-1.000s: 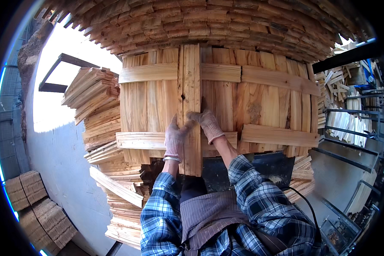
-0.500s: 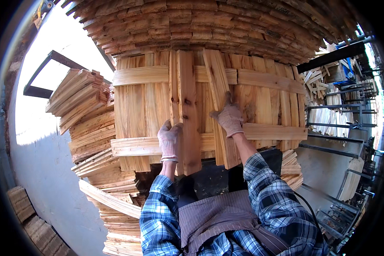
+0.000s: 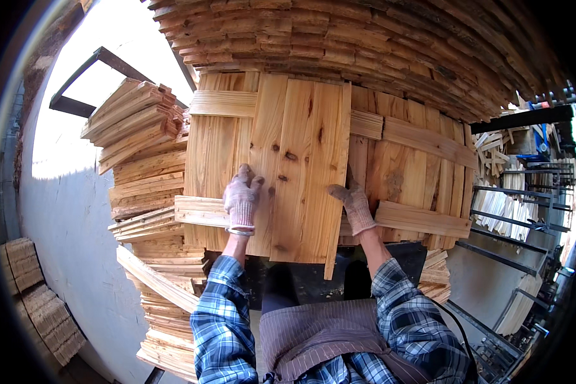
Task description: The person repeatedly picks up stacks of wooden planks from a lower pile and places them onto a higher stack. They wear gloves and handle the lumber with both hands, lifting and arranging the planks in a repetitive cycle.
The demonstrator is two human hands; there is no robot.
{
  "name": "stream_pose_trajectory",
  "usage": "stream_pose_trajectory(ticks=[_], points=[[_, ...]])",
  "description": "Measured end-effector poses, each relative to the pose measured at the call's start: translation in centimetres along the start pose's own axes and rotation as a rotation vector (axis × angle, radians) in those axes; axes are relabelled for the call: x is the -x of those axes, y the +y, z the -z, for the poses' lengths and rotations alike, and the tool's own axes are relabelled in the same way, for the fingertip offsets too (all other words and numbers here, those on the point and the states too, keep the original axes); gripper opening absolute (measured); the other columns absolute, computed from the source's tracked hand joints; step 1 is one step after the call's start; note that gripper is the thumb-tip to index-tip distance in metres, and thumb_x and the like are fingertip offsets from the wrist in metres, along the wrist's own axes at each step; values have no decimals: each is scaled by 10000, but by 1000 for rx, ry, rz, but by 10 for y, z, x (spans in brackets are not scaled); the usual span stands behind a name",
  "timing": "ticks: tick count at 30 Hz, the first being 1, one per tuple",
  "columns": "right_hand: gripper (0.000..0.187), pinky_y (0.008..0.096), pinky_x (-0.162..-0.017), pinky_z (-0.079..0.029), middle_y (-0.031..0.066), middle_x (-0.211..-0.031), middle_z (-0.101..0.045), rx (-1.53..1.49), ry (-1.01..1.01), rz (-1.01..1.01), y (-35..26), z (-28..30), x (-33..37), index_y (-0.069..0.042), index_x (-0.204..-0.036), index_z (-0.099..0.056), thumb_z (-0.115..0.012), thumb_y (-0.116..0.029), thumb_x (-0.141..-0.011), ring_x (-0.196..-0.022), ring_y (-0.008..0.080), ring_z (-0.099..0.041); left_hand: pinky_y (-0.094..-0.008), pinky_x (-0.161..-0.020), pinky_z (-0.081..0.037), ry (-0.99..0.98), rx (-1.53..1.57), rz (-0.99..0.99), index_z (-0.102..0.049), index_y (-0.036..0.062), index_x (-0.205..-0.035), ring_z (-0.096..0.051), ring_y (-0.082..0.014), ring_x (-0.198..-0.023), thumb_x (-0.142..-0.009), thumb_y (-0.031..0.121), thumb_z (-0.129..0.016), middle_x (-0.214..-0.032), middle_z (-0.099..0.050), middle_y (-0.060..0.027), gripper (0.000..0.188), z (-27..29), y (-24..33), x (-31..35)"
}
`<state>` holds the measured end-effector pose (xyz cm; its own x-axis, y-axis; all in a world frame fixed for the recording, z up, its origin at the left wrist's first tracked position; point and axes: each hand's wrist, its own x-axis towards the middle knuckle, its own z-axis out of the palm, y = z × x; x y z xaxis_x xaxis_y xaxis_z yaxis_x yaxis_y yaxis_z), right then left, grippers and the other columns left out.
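Observation:
Several wooden boards (image 3: 294,160) lie side by side, lengthwise away from me, across the pale cross strips of a wider panel of planks (image 3: 214,157). My left hand (image 3: 240,201), in a dirty knitted glove, is curled at the left edge of these boards. The gloved right hand (image 3: 354,203) grips their right edge, its thumb on top and its other fingers partly hidden beyond the edge. Between both hands the boards sit close together. At the right edge a narrow board (image 3: 330,259) juts toward me past the others. Dark knots mark the middle boards.
A high stack of rough-ended boards (image 3: 339,38) rises just beyond the panel. More piled boards (image 3: 147,173) stand on the left, beside a grey floor (image 3: 64,211). To the right are dark metal racks (image 3: 525,198) and loose wood scraps (image 3: 493,144).
The boards that stood apart and slanted between my hands now lie flat and close together. The left hand has moved slightly left; the right hand has moved down to the boards' right edge.

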<state>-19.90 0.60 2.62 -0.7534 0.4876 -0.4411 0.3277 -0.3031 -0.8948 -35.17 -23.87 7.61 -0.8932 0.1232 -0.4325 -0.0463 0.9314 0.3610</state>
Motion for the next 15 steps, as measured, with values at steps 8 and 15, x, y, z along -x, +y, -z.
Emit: stream_pose_trajectory(ticks=[8,15], points=[[475,268,-847,-515,117,-1011,-724,25,-93,-77,4,-83,5,90,-1089,-642,-784,-260,-802,-943,159,-669,-449,-894,-488,255,22,142,-438,56,-1381,-589,-387,-1082,-795,454,-708,-1189,-601,-229,759,12,-45,-13],[359,310,-853,-577,204,-958,-711,-139,-89,-110,-14,-198,-2,145,-1038,-505,-689,-125,-888,-933,246,-697,-441,-884,-493,548,-29,78,-453,94,-1370,-595,-362,-1079,-793,352,-733,-1187,-599,-187,691,47,-120,-69]])
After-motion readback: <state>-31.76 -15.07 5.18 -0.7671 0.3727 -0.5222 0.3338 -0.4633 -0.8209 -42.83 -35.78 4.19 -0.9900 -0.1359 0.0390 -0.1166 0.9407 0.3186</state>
